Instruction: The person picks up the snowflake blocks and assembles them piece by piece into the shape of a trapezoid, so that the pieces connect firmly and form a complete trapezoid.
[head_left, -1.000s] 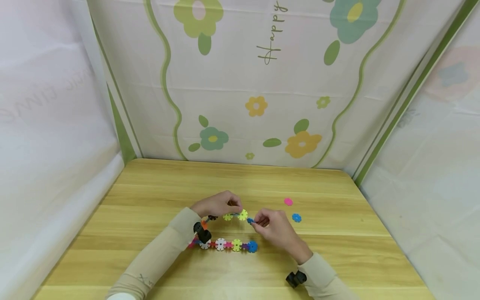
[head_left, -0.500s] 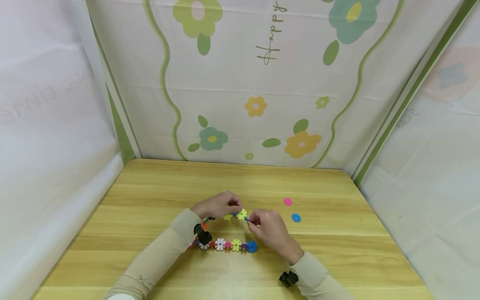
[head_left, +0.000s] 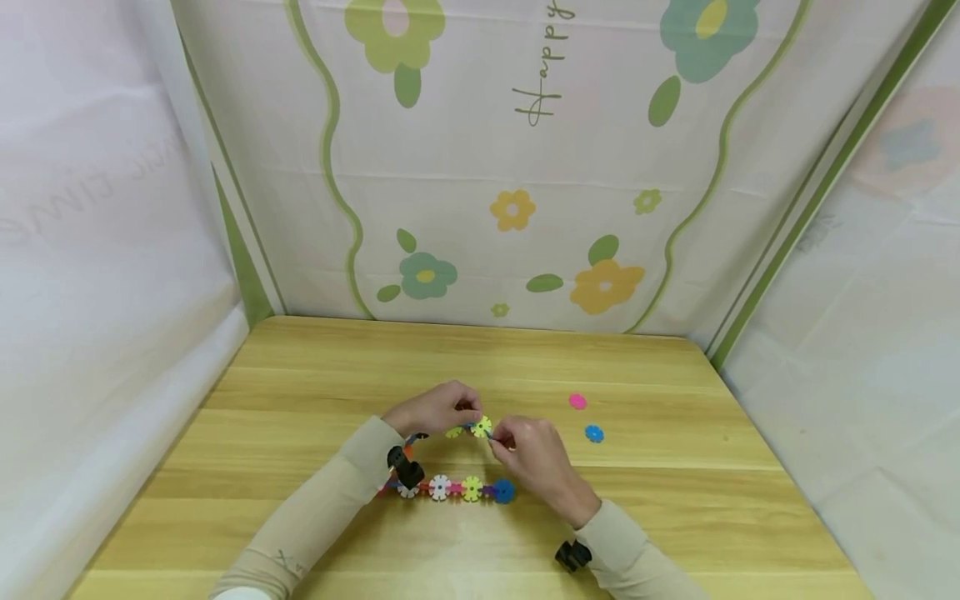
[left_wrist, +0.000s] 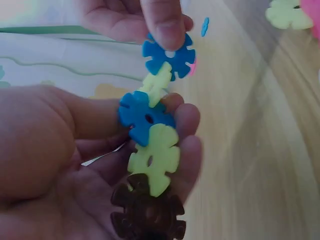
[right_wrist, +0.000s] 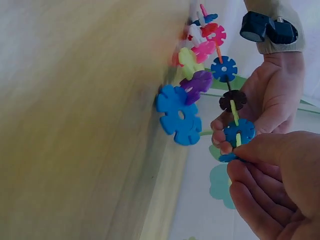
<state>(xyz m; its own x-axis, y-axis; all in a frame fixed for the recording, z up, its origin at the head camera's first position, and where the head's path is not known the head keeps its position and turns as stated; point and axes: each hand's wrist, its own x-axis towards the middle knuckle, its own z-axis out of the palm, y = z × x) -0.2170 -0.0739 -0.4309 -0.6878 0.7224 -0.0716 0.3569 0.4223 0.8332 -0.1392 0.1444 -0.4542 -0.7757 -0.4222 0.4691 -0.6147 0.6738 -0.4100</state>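
Observation:
A chain of notched plastic snowflake discs bends round on itself, one end lifted in the hands. My left hand holds the lifted part, thumb and fingers about a blue disc between two yellow ones. Below these in the left wrist view hangs a dark brown disc. My right hand pinches another blue disc at the chain's end. Its edge meets the slot of the end yellow disc; how deep it sits I cannot tell. The chain's other end finishes in a large blue disc beside a purple disc.
On the wooden table, a loose pink disc and a loose blue disc lie to the right, beyond my right hand. White flower-printed cloth hangs behind the table and along both sides.
My right hand has moved left and brought its blue disc from just apart to the yellow disc at the chain's end. The left hand stays nearly still.

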